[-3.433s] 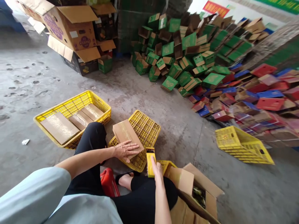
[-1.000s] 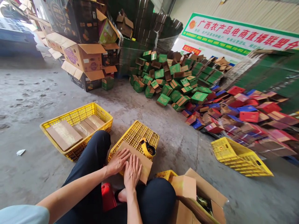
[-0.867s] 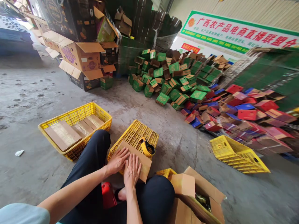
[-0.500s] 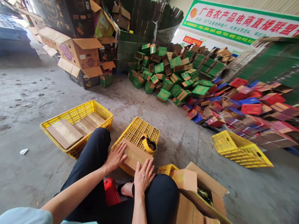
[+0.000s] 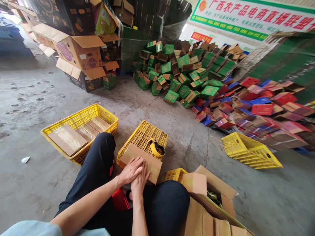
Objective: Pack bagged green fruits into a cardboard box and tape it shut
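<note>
One white scrap lay on the grey floor at far left. One yellow crate, upright, held three brown cartons, the nearest bearing a wide strip of clear tape. Several stacked boxes, brown and black, some with flaps open, stood behind it, a small green box just beside them. One pair of dark trousers clothed the seated person's bent legs; one red object, largely hidden, showed between them.

Two bare hands were together: the left hand overlapped the right hand, both laid flat with fingers extended on the brown carton. Neither was clamped on it. That carton, closed, rested on the near part of one upturned crate, yellow, in front of the person. One tape dispenser, yellow and black, sat on the same crate, just behind the carton.

Many green boxes formed a loose heap farther back. One open carton stood by the right knee, its dark contents too small to identify. Numerous red and blue boxes lay piled behind one tilted crate, yellow, below a lettered banner.
</note>
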The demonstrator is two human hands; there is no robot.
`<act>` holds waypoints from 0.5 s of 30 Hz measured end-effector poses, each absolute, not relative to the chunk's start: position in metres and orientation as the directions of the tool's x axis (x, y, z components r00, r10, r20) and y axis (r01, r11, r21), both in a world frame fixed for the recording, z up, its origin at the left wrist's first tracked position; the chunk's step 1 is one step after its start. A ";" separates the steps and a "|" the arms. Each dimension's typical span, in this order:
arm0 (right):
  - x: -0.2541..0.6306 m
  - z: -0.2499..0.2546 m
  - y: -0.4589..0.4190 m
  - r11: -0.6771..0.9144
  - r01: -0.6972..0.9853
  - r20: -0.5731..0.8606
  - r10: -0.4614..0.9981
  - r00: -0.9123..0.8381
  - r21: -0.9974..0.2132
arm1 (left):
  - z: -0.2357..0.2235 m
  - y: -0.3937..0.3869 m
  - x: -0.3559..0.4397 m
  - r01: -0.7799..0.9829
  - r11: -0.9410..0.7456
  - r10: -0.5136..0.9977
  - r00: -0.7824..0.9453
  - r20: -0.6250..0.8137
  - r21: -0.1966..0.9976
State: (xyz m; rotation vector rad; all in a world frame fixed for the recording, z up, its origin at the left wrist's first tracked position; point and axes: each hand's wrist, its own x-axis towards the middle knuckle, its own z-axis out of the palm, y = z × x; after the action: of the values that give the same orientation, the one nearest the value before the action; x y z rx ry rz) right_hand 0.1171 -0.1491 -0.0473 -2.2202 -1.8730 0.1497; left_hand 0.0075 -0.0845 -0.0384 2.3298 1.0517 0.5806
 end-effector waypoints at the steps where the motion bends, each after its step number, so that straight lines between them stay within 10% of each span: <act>1: 0.112 -0.052 -0.151 -0.131 0.960 0.072 0.986 0.153 -0.249 | -0.036 -0.086 0.006 0.544 -0.563 0.768 0.622 0.152 0.622; 15: 0.128 -0.029 -0.168 -0.371 0.923 0.159 0.910 0.383 -0.101 | -0.050 -0.083 -0.025 0.805 -0.459 0.887 0.388 0.251 0.377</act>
State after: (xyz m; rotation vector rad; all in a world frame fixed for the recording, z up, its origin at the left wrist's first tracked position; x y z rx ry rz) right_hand 0.1281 -0.1680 -0.0292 -2.4643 -1.6503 -0.1136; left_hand -0.0248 -0.0832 -0.0499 2.4504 1.5130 0.6269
